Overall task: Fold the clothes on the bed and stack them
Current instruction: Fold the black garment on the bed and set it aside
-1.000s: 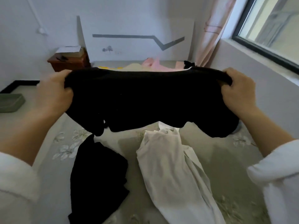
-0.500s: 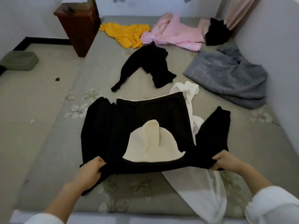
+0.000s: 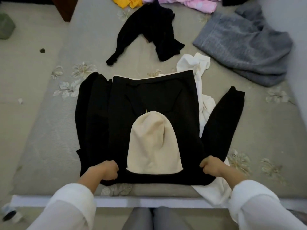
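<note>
A black hooded sweater (image 3: 149, 97) lies spread flat on the grey flowered bed (image 3: 49, 138), its cream-lined hood (image 3: 153, 145) turned onto the body. My left hand (image 3: 104, 170) grips its near left shoulder, and my right hand (image 3: 214, 166) grips its near right shoulder. One sleeve stretches out to the right; the left sleeve lies beside the body. A white garment (image 3: 202, 90) lies partly under the sweater on the right. Another black garment (image 3: 156, 30) lies crumpled farther back.
A grey garment (image 3: 244, 44) lies at the far right by the wall. Yellow clothing (image 3: 127, 2) and pink clothing (image 3: 191, 4) sit at the far end. A brown cabinet (image 3: 64, 7) stands at the bed's far left. The bed's near edge (image 3: 149, 200) is against my legs.
The sweater, held up in the air a second ago, has been laid flat on the bed and pulled toward the near edge. Both hands kept hold of its shoulders.
</note>
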`<state>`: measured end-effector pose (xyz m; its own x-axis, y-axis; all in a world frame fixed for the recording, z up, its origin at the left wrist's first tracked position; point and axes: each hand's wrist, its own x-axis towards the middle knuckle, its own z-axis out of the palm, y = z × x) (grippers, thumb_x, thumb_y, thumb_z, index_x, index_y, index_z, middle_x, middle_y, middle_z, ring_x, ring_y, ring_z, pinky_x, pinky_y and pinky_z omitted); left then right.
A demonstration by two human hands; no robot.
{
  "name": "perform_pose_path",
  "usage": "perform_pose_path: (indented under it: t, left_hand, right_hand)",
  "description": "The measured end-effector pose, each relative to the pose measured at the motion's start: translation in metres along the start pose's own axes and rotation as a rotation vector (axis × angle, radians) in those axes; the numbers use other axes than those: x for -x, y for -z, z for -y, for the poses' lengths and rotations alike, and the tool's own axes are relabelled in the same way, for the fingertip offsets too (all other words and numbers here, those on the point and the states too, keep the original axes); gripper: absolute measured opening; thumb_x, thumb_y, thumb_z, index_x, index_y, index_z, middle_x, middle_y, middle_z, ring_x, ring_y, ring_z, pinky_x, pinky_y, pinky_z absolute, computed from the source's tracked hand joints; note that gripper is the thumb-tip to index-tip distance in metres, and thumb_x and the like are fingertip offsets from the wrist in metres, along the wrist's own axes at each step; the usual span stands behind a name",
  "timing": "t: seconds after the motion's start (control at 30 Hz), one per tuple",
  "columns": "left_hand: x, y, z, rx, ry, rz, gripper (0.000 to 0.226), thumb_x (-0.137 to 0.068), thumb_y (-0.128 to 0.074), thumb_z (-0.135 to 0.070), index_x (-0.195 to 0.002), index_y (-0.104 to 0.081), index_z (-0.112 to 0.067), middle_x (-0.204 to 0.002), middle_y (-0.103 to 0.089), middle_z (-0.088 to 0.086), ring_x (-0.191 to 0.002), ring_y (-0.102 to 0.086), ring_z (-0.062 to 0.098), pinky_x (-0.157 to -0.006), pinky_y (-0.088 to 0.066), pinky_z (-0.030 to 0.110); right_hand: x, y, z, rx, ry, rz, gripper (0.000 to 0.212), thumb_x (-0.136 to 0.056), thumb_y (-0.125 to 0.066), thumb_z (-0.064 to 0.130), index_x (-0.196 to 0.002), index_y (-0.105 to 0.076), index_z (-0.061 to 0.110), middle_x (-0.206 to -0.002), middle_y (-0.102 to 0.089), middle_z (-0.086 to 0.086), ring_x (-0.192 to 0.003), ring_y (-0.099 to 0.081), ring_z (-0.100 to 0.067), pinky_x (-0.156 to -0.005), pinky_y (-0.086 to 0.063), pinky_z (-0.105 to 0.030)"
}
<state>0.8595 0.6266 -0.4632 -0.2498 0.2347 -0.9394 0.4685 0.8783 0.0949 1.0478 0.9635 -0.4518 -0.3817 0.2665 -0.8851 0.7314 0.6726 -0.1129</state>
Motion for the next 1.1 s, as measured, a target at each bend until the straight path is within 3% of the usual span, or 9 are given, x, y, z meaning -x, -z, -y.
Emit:
perform_pose_path:
  t: [0.23,0.3,0.4,0.5,0.6,0.77,0.9,1.0,1.1]
  left_hand:
    - [-0.06,0.019,-0.042,0.5,-0.039,-0.588,0.063,-0.093,-0.051,-0.035,-0.147,-0.019,-0.034,-0.137,-0.039,0.009,-0.112,-0.051,0.025,-0.088,-0.05,0.039]
    - [-0.08,0.025,-0.053,0.617,-0.007,-0.6,0.074,-0.09,-0.053,-0.046,-0.145,-0.003,-0.046,-0.143,-0.029,0.011,-0.115,-0.049,0.027,-0.088,-0.047,0.04]
    - [-0.106,0.035,-0.063,0.685,0.008,-0.468,0.087,-0.09,-0.053,-0.046,-0.146,0.013,-0.045,-0.134,-0.031,0.011,-0.089,-0.051,0.017,-0.078,-0.045,0.031]
    - [-0.118,0.063,-0.067,0.729,-0.068,-0.625,0.075,-0.091,-0.053,-0.029,-0.149,-0.006,-0.039,-0.123,-0.032,0.001,-0.079,-0.053,0.013,-0.07,-0.049,0.028]
    - [-0.134,0.117,-0.063,0.752,-0.118,-0.835,0.059,-0.093,-0.052,-0.021,-0.146,-0.027,-0.03,-0.133,-0.033,0.0,-0.084,-0.057,0.011,-0.074,-0.05,0.028]
    - [-0.183,0.21,-0.03,0.426,0.011,-1.094,0.052,-0.094,-0.052,-0.025,-0.143,-0.037,-0.016,-0.143,-0.031,0.013,-0.127,-0.034,0.03,-0.099,-0.039,0.043]
    - [-0.219,0.258,-0.001,0.562,0.3,-0.994,0.062,-0.096,-0.049,-0.036,-0.148,-0.025,-0.011,-0.15,-0.022,0.023,-0.135,-0.021,0.04,-0.108,-0.023,0.052]
    - [-0.237,0.274,0.009,0.731,0.383,-0.95,0.063,-0.096,-0.048,-0.04,-0.147,-0.027,-0.011,-0.143,-0.037,0.023,-0.133,-0.027,0.04,-0.107,-0.021,0.053]
    - [-0.24,0.278,0.008,0.712,0.325,-1.09,0.044,-0.097,-0.047,-0.033,-0.134,-0.046,-0.008,-0.127,-0.054,0.021,-0.123,-0.042,0.038,-0.104,-0.024,0.048]
  right_hand:
    - [-0.064,0.005,0.068,-0.332,0.078,-0.198,0.056,-0.093,-0.055,0.02,-0.145,-0.036,0.013,-0.137,-0.05,-0.011,-0.123,-0.05,-0.024,-0.101,-0.042,-0.032]
    - [-0.085,0.003,0.086,-0.396,0.087,-0.267,0.072,-0.091,-0.058,0.026,-0.151,-0.02,0.015,-0.147,-0.038,-0.011,-0.132,-0.042,-0.027,-0.106,-0.04,-0.038]
    - [-0.114,0.006,0.104,-0.471,0.12,-0.317,0.075,-0.09,-0.061,0.029,-0.151,-0.019,0.018,-0.148,-0.036,-0.01,-0.131,-0.043,-0.027,-0.104,-0.041,-0.038]
    - [-0.134,0.036,0.116,-0.59,0.155,-0.457,0.059,-0.091,-0.058,0.021,-0.144,-0.035,0.017,-0.139,-0.046,-0.009,-0.122,-0.05,-0.023,-0.094,-0.043,-0.03]
    - [-0.155,0.088,0.126,-0.598,0.189,-0.578,0.05,-0.091,-0.057,0.018,-0.138,-0.042,0.016,-0.131,-0.051,-0.007,-0.113,-0.055,-0.021,-0.09,-0.045,-0.03]
    - [-0.206,0.162,0.137,-0.447,0.235,-0.766,0.049,-0.093,-0.054,0.022,-0.139,-0.039,0.014,-0.13,-0.05,-0.008,-0.113,-0.054,-0.023,-0.093,-0.046,-0.037]
    - [-0.249,0.2,0.136,-0.524,0.14,-0.894,0.059,-0.094,-0.051,0.026,-0.145,-0.026,0.008,-0.126,-0.056,-0.017,-0.113,-0.055,-0.033,-0.087,-0.042,-0.036]
    - [-0.268,0.214,0.132,-0.635,0.037,-0.899,0.052,-0.095,-0.054,0.028,-0.136,-0.034,0.003,-0.124,-0.057,-0.018,-0.11,-0.056,-0.036,-0.084,-0.043,-0.036]
    - [-0.275,0.221,0.127,-0.73,0.009,-0.904,0.03,-0.095,-0.053,0.027,-0.115,-0.047,0.007,-0.1,-0.061,-0.014,-0.062,-0.067,-0.022,-0.058,-0.05,-0.033]
